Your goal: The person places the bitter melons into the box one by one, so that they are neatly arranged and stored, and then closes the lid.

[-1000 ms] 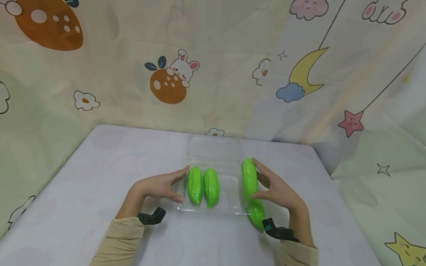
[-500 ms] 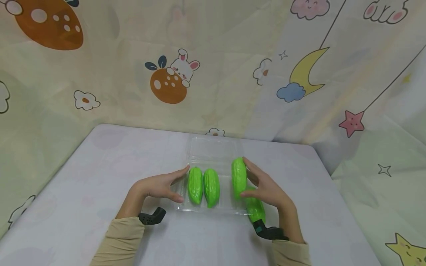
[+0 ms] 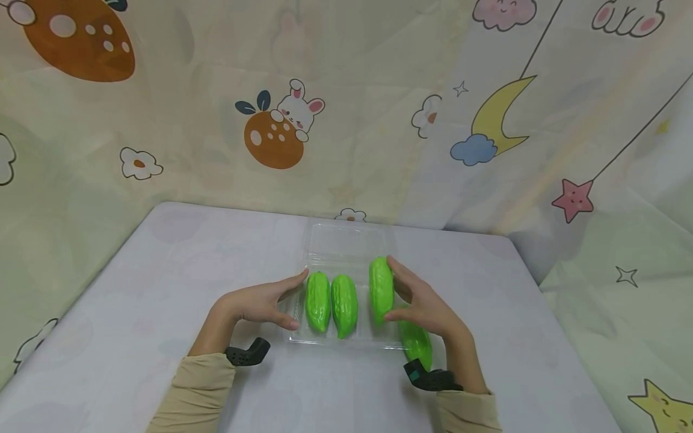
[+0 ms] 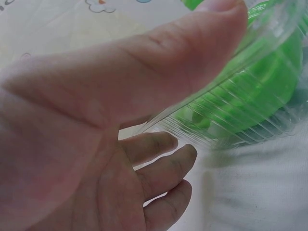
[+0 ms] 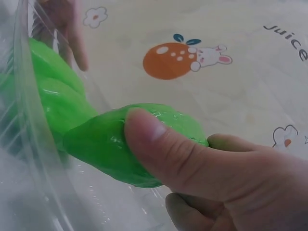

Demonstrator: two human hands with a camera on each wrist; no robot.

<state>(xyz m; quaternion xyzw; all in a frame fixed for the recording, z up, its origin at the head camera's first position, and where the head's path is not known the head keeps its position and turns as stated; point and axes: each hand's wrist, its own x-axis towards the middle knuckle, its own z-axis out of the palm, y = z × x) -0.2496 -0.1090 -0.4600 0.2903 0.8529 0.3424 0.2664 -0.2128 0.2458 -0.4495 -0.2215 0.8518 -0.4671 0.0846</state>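
Observation:
A clear plastic clamshell box (image 3: pixel 325 341) lies with its lid laid back. Side by side in its left part rest two bright green, ridged bitter melons, the left bitter melon (image 3: pixel 317 302) and the middle bitter melon (image 3: pixel 344 305). My right hand (image 3: pixel 425 300) pinches a third bitter melon (image 3: pixel 381 290) between thumb and fingers, over the right part of the box; its narrow end points toward me. My left hand (image 3: pixel 260 302) is at the box's left side, thumb and index finger spread along the rim, the other fingers loose outside the wall in the left wrist view.
Another bitter melon (image 3: pixel 417 343) lies on the table by the box's near right corner, partly hidden under my right wrist. The transparent lid (image 3: pixel 349 240) spreads toward the back of the white table (image 3: pixel 227 240). A patterned cloth (image 3: pixel 357 120) hangs behind.
My right hand has carried its bitter melon leftward from the box's right edge to over its right part. More of the bitter melon on the table was visible before. The left hand has stayed put.

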